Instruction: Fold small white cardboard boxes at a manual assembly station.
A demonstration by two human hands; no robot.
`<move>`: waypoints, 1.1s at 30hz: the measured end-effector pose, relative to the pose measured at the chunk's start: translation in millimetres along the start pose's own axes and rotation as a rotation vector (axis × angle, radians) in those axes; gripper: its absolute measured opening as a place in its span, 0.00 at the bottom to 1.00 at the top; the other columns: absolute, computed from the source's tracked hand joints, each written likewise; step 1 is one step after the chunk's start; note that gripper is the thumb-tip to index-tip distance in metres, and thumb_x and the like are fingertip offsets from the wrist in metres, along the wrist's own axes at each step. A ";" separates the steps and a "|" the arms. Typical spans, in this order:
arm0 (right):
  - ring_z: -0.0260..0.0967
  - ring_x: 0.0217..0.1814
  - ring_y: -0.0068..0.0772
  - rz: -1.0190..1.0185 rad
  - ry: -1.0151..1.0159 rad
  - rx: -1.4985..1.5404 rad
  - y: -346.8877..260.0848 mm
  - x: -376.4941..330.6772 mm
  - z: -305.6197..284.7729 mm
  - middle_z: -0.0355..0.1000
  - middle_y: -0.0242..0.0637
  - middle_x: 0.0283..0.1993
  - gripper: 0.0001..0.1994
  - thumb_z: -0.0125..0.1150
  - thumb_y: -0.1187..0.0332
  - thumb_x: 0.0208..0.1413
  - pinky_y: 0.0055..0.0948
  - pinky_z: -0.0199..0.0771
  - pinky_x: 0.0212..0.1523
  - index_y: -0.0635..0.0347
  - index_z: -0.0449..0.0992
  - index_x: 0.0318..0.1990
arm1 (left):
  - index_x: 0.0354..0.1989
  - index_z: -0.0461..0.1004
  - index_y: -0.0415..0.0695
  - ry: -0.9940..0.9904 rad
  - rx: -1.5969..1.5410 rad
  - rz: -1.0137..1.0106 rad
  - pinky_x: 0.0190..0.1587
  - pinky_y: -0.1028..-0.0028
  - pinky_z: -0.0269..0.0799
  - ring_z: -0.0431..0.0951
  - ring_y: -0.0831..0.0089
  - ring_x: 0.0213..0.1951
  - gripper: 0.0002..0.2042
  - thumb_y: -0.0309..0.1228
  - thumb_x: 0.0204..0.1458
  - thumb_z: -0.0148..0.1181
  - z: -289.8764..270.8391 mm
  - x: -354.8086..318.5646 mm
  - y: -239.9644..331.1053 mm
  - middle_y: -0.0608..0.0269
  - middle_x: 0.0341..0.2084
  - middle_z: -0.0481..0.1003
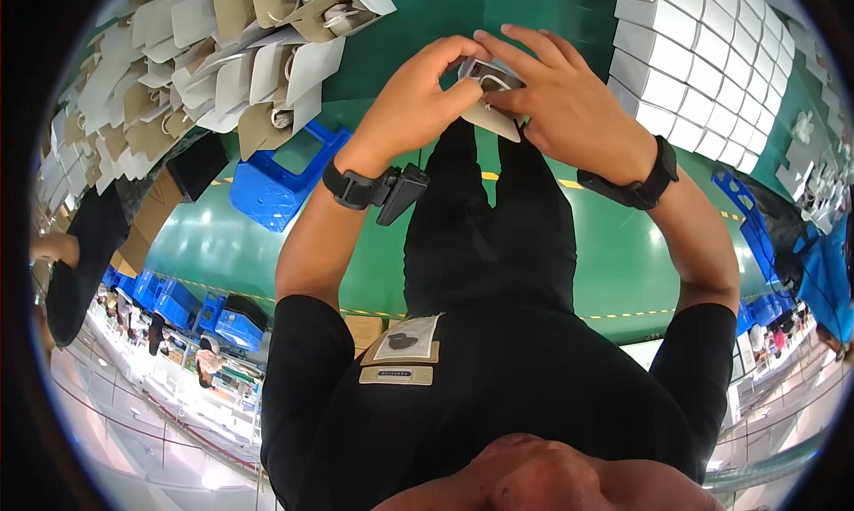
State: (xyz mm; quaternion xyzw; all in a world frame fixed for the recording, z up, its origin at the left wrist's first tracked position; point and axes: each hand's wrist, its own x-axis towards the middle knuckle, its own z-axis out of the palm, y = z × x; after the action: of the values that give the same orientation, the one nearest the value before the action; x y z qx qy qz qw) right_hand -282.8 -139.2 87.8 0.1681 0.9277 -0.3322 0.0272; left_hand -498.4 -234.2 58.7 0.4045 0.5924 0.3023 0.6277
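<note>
My left hand (414,97) and my right hand (569,102) meet over the green table (427,22), both gripping one small white and tan card sleeve (489,111). A coiled white cable (492,82) sits in the sleeve's open end, between my fingertips. Left thumb and fingers pinch the sleeve's left edge; right fingers spread over its top and right side, hiding most of it. Each wrist wears a black strap, and a small black device (400,193) hangs from the left one.
A heap of similar tan and white card sleeves with cables (222,57) covers the table's upper left. Stacked white boxes (703,57) stand at the upper right. A blue crate (289,177) sits on the floor below the table's edge. Another person (76,262) stands far left.
</note>
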 end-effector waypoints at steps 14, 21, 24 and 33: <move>0.65 0.66 0.49 0.144 -0.341 0.156 8.2 35.9 -9.3 0.75 0.37 0.54 0.03 0.64 0.73 0.49 0.46 0.75 0.54 0.59 0.84 0.28 | 0.54 0.76 0.39 0.144 -0.050 0.089 0.60 0.66 0.70 0.76 0.60 0.55 0.18 0.32 0.57 0.56 16.5 -3.1 -15.5 0.55 0.50 0.76; 0.62 0.70 0.57 0.039 -0.144 0.190 10.0 34.7 5.2 0.74 0.46 0.51 0.04 0.68 0.75 0.50 0.45 0.67 0.67 0.61 0.85 0.34 | 0.54 0.77 0.43 0.204 -0.041 0.149 0.56 0.65 0.72 0.75 0.59 0.57 0.17 0.32 0.57 0.56 19.7 -10.3 -18.0 0.54 0.56 0.73; 0.61 0.71 0.56 0.030 -0.079 0.150 4.8 35.9 8.6 0.73 0.46 0.54 0.03 0.68 0.74 0.50 0.45 0.67 0.67 0.62 0.84 0.32 | 0.54 0.77 0.43 0.224 -0.061 0.152 0.54 0.65 0.74 0.75 0.58 0.57 0.17 0.32 0.57 0.56 21.2 -10.9 -19.7 0.54 0.56 0.72; 0.59 0.73 0.51 0.186 0.093 -0.170 -19.9 28.1 19.9 0.72 0.44 0.62 0.04 0.68 0.70 0.50 0.53 0.66 0.68 0.61 0.83 0.29 | 0.55 0.76 0.43 0.213 -0.149 0.087 0.48 0.64 0.76 0.74 0.60 0.55 0.16 0.31 0.59 0.56 29.7 -15.1 -11.0 0.55 0.55 0.72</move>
State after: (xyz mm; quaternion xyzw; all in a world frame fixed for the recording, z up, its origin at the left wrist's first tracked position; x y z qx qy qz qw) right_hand -317.0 -157.8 79.8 0.2658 0.9332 -0.2401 0.0290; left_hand -471.8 -257.0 55.9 0.3477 0.6134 0.4138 0.5759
